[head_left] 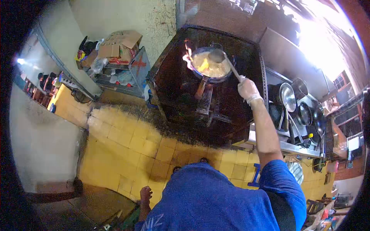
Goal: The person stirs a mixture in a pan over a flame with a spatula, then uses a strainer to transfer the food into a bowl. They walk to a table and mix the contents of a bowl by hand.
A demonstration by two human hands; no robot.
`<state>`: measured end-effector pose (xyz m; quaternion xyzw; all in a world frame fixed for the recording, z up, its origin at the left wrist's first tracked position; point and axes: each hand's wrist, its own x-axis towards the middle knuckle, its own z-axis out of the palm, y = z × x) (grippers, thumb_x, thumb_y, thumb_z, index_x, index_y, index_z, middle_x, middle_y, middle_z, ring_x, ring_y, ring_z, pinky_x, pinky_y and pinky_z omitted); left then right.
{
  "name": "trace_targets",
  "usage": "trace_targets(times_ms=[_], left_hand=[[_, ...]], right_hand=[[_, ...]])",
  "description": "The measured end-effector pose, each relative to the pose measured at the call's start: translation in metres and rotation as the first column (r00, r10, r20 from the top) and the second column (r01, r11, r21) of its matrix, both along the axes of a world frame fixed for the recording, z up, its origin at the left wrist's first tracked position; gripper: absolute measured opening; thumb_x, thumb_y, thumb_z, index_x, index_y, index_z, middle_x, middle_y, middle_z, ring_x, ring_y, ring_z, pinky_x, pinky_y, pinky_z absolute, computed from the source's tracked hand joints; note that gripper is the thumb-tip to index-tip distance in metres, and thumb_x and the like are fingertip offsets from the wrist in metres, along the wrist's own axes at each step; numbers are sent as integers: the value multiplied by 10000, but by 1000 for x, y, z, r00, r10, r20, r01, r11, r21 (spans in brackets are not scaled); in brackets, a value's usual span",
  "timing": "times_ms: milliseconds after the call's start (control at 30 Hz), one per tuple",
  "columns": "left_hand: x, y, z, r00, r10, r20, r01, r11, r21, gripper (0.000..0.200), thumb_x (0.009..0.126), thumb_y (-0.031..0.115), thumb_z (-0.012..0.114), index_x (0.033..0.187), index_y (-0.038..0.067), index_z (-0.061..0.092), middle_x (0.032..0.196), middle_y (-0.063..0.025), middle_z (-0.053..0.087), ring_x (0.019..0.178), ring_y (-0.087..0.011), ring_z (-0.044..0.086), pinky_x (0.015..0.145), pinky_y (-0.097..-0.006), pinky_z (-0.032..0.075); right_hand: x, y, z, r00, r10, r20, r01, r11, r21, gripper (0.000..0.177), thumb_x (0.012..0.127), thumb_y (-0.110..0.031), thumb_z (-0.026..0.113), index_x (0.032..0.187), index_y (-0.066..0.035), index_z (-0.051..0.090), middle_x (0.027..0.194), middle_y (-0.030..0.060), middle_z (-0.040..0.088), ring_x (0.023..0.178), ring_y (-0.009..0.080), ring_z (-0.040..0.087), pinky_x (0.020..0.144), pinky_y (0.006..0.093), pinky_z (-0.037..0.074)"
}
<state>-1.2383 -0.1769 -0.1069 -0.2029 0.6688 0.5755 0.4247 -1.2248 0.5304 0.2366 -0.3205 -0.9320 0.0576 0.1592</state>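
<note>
At the far left, a cardboard box [115, 45] sat on a low shelf [135, 72], apart from the stove. The left hand [145, 194] hung low and well apart from the pan, loosely curled with nothing visible in it. On the stove [169, 82], flames [187, 57] rose at the left edge of the pan [218, 80], whose handle [200, 88] pointed back toward the person. The gloved right hand [248, 89], much nearer, gripped the ladle [234, 69]; its shaft slanted up-left, the bowl over the food [219, 69]. Farther right, other pans [288, 97] crowded the counter.
</note>
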Motion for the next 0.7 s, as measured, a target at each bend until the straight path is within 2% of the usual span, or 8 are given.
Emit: trace_targets(times_ms=[100, 167, 267, 333, 467, 500, 600, 700], left_hand=[[15, 14, 9, 998, 55, 14, -55, 998, -7, 108, 832, 146, 466, 741, 132, 524, 623, 18, 483, 479, -104, 493, 353, -221, 310], [27, 30, 22, 995, 103, -9, -101, 950, -295, 60, 849, 173, 512, 876, 127, 538, 679, 6, 518, 500, -108, 503, 358, -223, 312], [49, 5, -5, 992, 126, 14, -126, 992, -6, 163, 853, 221, 550, 981, 123, 522, 727, -5, 537, 545, -127, 525, 398, -252, 355], [65, 3, -5, 991, 133, 6, -131, 987, -94, 173, 849, 231, 562, 976, 119, 524, 738, -11, 539, 559, -136, 531, 408, -264, 366], [102, -4, -17, 975, 213, 58, -197, 960, -200, 196, 843, 250, 578, 973, 112, 526, 735, -24, 538, 582, -160, 541, 410, -288, 375], [108, -13, -31, 981, 167, 100, -147, 973, -179, 199, 843, 251, 580, 973, 111, 525, 733, -27, 538, 590, -162, 544, 410, -292, 377], [111, 0, -15, 975, 189, 112, -157, 956, -246, 186, 847, 258, 556, 967, 119, 527, 732, -24, 533, 607, -169, 549, 439, -308, 382], [97, 5, 1, 990, 118, 74, -91, 950, -299, 194, 843, 271, 539, 967, 122, 533, 760, -21, 542, 622, -175, 551, 458, -333, 385]], right_hand=[[-28, 39, 5, 998, -41, -38, 37, 994, -102, 222, 772, -64, 428, 927, 34, 552, 842, 251, 606, 831, 375, 599, 764, 435, 480], [-53, 64, 1, 999, -40, 34, 43, 995, -88, 259, 769, -69, 429, 955, 26, 583, 891, 249, 608, 872, 367, 597, 768, 413, 477], [-75, 56, 11, 979, 11, 205, -4, 999, -32, 241, 745, -58, 439, 876, 49, 611, 907, 257, 602, 893, 373, 586, 795, 416, 463], [-81, 53, 6, 940, 90, 328, -85, 996, -29, 230, 739, -63, 448, 836, 55, 621, 897, 265, 600, 887, 379, 584, 794, 421, 462], [-86, 38, -6, 981, -193, 23, 167, 777, -607, 211, 760, -81, 440, 653, 32, 582, 592, 111, 548, 521, 209, 520, 476, 389, 379], [-87, 44, -11, 981, -191, 27, 168, 776, -608, 211, 760, -81, 440, 653, 32, 582, 592, 111, 548, 521, 209, 520, 476, 389, 379], [-76, 73, -26, 980, -163, -116, -31, 450, -892, 198, 761, -130, 550, 598, -21, 524, 529, 44, 491, 469, 170, 483, 431, 370, 362], [-60, 74, -24, 977, -181, -117, -24, 451, -892, 195, 756, -112, 501, 584, -20, 512, 526, 68, 500, 430, 173, 479, 402, 361, 346]])
